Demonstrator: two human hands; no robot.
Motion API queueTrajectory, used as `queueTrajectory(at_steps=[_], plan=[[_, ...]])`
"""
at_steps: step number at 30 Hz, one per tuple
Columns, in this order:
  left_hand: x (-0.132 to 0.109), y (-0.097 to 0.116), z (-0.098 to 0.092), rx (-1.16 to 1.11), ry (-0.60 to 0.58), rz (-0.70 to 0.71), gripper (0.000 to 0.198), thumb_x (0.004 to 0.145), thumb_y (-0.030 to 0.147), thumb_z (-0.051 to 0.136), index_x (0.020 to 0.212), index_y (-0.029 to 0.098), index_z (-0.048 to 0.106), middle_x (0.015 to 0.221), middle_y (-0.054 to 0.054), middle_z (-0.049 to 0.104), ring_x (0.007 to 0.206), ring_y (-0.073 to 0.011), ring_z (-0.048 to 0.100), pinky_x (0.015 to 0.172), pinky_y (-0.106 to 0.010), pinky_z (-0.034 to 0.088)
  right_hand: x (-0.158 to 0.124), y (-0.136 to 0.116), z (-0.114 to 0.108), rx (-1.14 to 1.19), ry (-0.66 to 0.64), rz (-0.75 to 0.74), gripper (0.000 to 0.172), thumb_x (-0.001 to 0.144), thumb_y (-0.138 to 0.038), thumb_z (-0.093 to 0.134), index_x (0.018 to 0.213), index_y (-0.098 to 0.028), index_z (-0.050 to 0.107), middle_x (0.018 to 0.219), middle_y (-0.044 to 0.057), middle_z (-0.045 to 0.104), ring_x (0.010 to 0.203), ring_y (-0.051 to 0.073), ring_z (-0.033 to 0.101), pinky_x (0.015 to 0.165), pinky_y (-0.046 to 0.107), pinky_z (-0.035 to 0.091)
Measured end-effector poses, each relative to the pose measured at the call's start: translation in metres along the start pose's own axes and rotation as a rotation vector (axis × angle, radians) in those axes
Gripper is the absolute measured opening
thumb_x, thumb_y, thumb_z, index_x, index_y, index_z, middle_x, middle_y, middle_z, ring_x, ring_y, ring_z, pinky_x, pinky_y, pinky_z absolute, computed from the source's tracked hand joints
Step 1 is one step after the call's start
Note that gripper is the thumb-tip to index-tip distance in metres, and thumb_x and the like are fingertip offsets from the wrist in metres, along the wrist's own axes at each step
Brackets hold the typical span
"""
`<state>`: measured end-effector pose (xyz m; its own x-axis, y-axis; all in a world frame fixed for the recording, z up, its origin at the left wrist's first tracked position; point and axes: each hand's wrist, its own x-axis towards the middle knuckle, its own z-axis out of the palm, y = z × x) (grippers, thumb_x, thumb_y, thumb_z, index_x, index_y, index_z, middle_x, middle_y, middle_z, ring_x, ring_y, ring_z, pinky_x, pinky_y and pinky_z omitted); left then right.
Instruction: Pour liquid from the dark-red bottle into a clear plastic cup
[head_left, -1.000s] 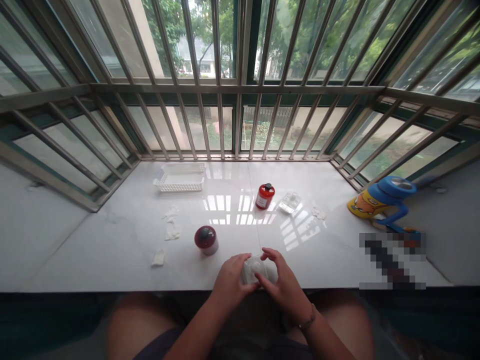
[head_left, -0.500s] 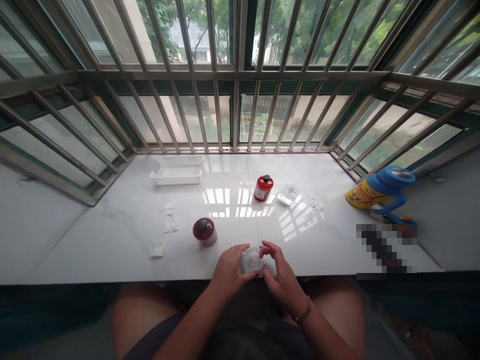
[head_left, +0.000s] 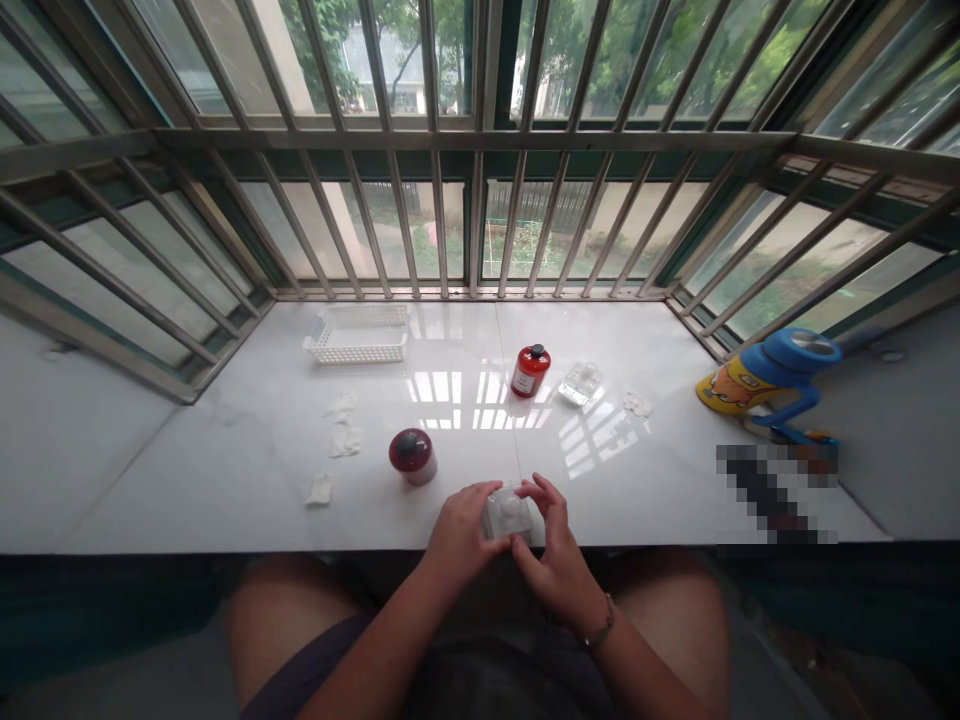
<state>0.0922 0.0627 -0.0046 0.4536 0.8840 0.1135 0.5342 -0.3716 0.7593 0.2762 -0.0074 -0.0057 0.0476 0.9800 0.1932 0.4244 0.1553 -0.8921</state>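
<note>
My left hand (head_left: 463,535) and my right hand (head_left: 553,565) hold a small clear plastic case (head_left: 508,514) between them, just above the front edge of the white marble sill (head_left: 225,480). A round, pale part shows through the case's top. My fingers cover its sides, and its underside is hidden. To the left of my hands stands a dark red-lidded jar (head_left: 412,456). Nothing else touches my hands.
A red bottle with a black cap (head_left: 530,370), a clear plastic box (head_left: 580,383), a white plastic basket (head_left: 356,335) and crumpled white tissue pieces (head_left: 343,428) stand on the sill. A blue-and-yellow cup (head_left: 761,370) sits far right, beside a pixelated patch (head_left: 776,492). Metal window bars (head_left: 480,135) run behind.
My right fingers have shifted on the case, which has turned slightly between my hands. The sill has moved a little higher in the view as my head tilted.
</note>
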Motion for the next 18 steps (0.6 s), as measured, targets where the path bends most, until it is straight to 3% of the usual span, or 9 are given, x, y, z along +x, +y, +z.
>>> queueTrajectory(at_steps=[2, 5, 8, 12, 15, 18], plan=[[-0.0002, -0.0002, 0.0, -0.002, -0.002, 0.003, 0.064, 0.077, 0.019, 0.084, 0.138, 0.026, 0.067, 0.137, -0.01, 0.076, 0.125, -0.0341, 0.072, 0.108, -0.055, 0.059, 0.0013, -0.0006, 0.0004, 0.009, -0.029, -0.018, 0.077, 0.098, -0.022, 0.06, 0.164, -0.026, 0.021, 0.147, 0.016, 0.062, 0.154, 0.031, 0.05, 0.128, 0.06, 0.041], [-0.0008, -0.0012, 0.0008, -0.013, 0.005, 0.007, 0.065, 0.077, 0.017, 0.083, 0.139, 0.026, 0.067, 0.137, -0.01, 0.076, 0.125, -0.0334, 0.072, 0.109, -0.054, 0.059, 0.0039, -0.0018, -0.0009, 0.001, -0.023, -0.038, 0.08, 0.098, -0.024, 0.062, 0.166, -0.026, 0.019, 0.154, 0.018, 0.058, 0.156, 0.032, 0.047, 0.128, 0.061, 0.04], [-0.0014, -0.0028, 0.0025, -0.019, 0.013, 0.004, 0.065, 0.077, 0.017, 0.083, 0.139, 0.027, 0.066, 0.139, -0.009, 0.075, 0.126, -0.0331, 0.072, 0.11, -0.055, 0.058, 0.0051, -0.003, -0.0011, -0.023, 0.013, -0.024, 0.084, 0.097, -0.027, 0.067, 0.166, -0.026, 0.02, 0.152, 0.018, 0.057, 0.15, 0.032, 0.054, 0.127, 0.06, 0.043], [-0.002, -0.0046, 0.0041, -0.016, 0.021, 0.008, 0.062, 0.079, 0.022, 0.084, 0.138, 0.027, 0.066, 0.138, -0.009, 0.075, 0.125, -0.0329, 0.072, 0.109, -0.055, 0.058, 0.0046, -0.0037, 0.0016, -0.002, -0.075, -0.02, 0.083, 0.098, -0.026, 0.066, 0.166, -0.026, 0.02, 0.153, 0.019, 0.058, 0.148, 0.032, 0.056, 0.126, 0.059, 0.045], [-0.002, -0.005, 0.0038, -0.022, 0.008, 0.0, 0.062, 0.081, 0.023, 0.084, 0.139, 0.026, 0.064, 0.14, -0.009, 0.074, 0.127, -0.0328, 0.071, 0.11, -0.055, 0.057, 0.0042, -0.0019, 0.0049, -0.034, 0.027, -0.019, 0.086, 0.097, -0.029, 0.068, 0.167, -0.026, 0.018, 0.16, 0.019, 0.05, 0.154, 0.034, 0.048, 0.129, 0.062, 0.039], [-0.0016, -0.0048, 0.0029, -0.027, -0.008, -0.009, 0.062, 0.081, 0.022, 0.084, 0.139, 0.025, 0.064, 0.141, -0.009, 0.074, 0.128, -0.0323, 0.07, 0.111, -0.054, 0.056, 0.0057, -0.0011, 0.0066, -0.041, 0.081, 0.025, 0.084, 0.095, -0.032, 0.072, 0.164, -0.025, 0.024, 0.147, 0.017, 0.059, 0.144, 0.033, 0.058, 0.126, 0.06, 0.044]])
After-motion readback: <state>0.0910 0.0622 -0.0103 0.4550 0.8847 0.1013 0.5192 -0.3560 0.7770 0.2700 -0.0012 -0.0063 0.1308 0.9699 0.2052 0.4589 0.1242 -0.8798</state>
